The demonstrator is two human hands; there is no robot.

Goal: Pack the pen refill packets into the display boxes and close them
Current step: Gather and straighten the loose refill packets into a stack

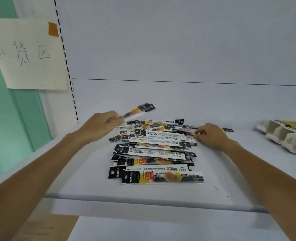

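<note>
Reaching out, left hand [100, 126] grips raised packet [140, 110]; right hand [211, 136] pinches a pile packet [189, 132].

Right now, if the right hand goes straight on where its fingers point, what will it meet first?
The pile of pen refill packets. The right hand points left, its fingers at the pile's right edge, seemingly pinching one packet's end. How high it is above the pile is unclear.

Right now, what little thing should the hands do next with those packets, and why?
Probably the right hand should lift the thin yellow-ended plastic packet it pinches off the loose pile of refill packets. The left hand holds one blurred packet up, and the pale cardboard display boxes on the right hold none that I can see, so gathering a bundle seems first.
</note>
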